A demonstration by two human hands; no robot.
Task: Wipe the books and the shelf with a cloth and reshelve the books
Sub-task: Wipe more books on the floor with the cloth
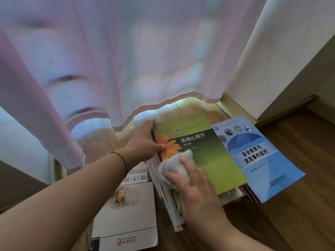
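Your left hand (145,140) grips the far left edge of the green book (197,153), thumb curled over the cover near the orange flower and fingers wrapped around the spine side. That grip seems meant to pin the book so it does not slide on the pile while you rub it. Your right hand (192,180) lies on the white cloth (174,165), fingers spread and fairly straight, pressing it flat against the lower left part of the cover. A flat palm puts more of the cloth in contact than a pinch would. The green book sits on top of a pile of books (174,209) stacked on the wooden floor (299,205), which gives you a raised, firm surface to wipe against. A blue book (262,156) lies just beside it on the right, its left edge tucked under the green one, and a white book (126,211) lies flat on the floor to the left, partly under your left forearm. A sheer pink curtain (108,60) hangs above, its hem close to your left hand. No shelf is in view, so the reshelving looks still ahead, and most of the green cover probably remains to be wiped.
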